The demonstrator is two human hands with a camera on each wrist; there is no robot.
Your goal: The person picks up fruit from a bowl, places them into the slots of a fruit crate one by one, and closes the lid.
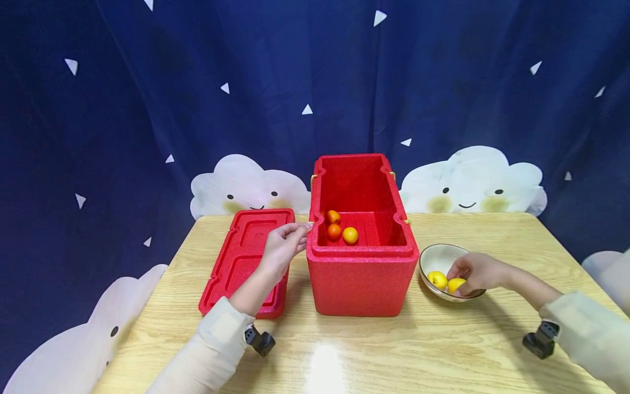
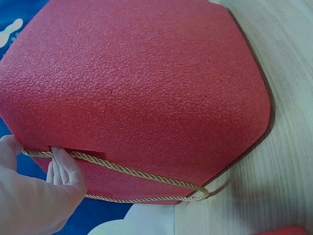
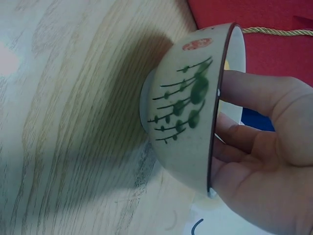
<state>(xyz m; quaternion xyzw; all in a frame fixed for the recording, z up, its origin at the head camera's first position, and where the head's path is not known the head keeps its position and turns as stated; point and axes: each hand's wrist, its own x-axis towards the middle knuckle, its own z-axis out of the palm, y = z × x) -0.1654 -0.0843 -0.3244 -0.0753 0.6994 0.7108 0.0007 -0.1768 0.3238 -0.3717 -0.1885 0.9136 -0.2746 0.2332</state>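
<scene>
An open red foam box (image 1: 364, 284) stands on the table with three small orange round fruits (image 1: 350, 235) on its floor. At its left rim my left hand (image 1: 286, 244) pinches the edge, thumb on top and fingers against the outer wall by the gold rope (image 2: 142, 174). A white bowl (image 3: 168, 98) with a dark rim and painted green plants sits right of the box. My right hand (image 1: 474, 272) reaches down into it, fingers curled round a yellow fruit (image 1: 455, 285). Beside that lies another yellow fruit (image 1: 437, 279). In the right wrist view the bowl's wall hides the fingertips.
The red box lid (image 1: 241, 273) lies flat on the wooden table (image 1: 364, 355), left of the box and under my left forearm. A dark blue curtain (image 1: 266, 71) with white triangles hangs behind. White cloud cutouts (image 1: 472, 180) with drawn faces stand along the table's back edge.
</scene>
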